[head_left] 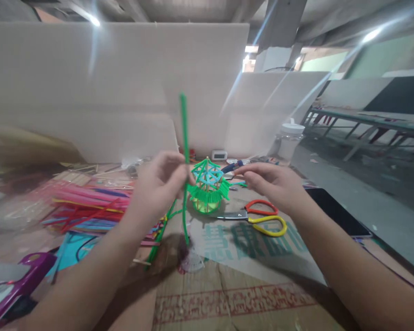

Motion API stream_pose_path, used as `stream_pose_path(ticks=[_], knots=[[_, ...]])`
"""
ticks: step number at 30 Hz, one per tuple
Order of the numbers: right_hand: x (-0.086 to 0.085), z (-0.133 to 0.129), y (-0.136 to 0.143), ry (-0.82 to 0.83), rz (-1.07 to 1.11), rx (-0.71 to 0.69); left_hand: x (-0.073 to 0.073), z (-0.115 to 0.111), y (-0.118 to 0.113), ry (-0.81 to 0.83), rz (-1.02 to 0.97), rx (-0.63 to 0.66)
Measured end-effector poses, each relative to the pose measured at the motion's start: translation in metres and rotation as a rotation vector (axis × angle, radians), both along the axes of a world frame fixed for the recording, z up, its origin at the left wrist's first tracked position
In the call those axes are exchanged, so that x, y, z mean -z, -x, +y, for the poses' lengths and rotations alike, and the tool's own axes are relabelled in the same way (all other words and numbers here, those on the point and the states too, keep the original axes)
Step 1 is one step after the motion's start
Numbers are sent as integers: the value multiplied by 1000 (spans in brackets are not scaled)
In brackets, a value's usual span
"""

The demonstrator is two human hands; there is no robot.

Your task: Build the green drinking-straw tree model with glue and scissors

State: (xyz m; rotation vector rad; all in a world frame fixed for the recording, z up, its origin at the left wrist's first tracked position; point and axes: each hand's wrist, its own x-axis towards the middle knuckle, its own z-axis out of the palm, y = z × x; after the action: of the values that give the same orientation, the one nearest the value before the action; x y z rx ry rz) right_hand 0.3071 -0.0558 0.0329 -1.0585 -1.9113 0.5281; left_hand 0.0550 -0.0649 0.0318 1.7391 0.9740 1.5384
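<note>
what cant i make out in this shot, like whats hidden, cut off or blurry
All in the head view:
- Upright green stem: the stretch in the left hand is covered by its fingers.
- Right hand: blur leaves unclear whether its fingertips pinch anything.
- Purple device: cut off by the left edge.
- Black tablet: partly hidden behind the right forearm.
- Small white device: screen too small to read.

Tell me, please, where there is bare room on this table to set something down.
The widest bare patch is the printed cardboard, nearer the wearer than the scissors and clear plastic piece. It is crowded at left, with colored stems and a purple device, and behind the green model; a dark slab lies at right.
</note>
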Motion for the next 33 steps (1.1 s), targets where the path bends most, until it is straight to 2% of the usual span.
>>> stream_pose_path(ticks=[4,6,8,10,13,15,17,20,24,26,30,33], knots=[[-5,-10,23,-4,124,-140,20,-6,-25,158,291,245],[-4,-9,23,41,118,-155,26,-3,-26,190,437,307],[4,-3,16,163,31,-144,26,1,-20,174,586,321],[17,5,3,341,-75,-110,22,6,-11,108,726,213],[39,22,-18,538,-152,-66,13,18,5,-48,727,-167],[49,36,-30,507,-304,-9,9,31,12,-85,678,-329],[52,50,-39,351,-473,114,7,47,14,-61,624,-365],[49,69,-53,207,-529,281,6,68,10,23,596,-268],[53,96,-74,193,-470,416,7,79,4,88,570,-154],[64,113,-80,221,-448,422,10,80,5,104,562,-112],[89,151,-81,265,-405,344,20,85,11,90,539,11],[102,173,-74,282,-381,300,26,88,12,49,530,23]])
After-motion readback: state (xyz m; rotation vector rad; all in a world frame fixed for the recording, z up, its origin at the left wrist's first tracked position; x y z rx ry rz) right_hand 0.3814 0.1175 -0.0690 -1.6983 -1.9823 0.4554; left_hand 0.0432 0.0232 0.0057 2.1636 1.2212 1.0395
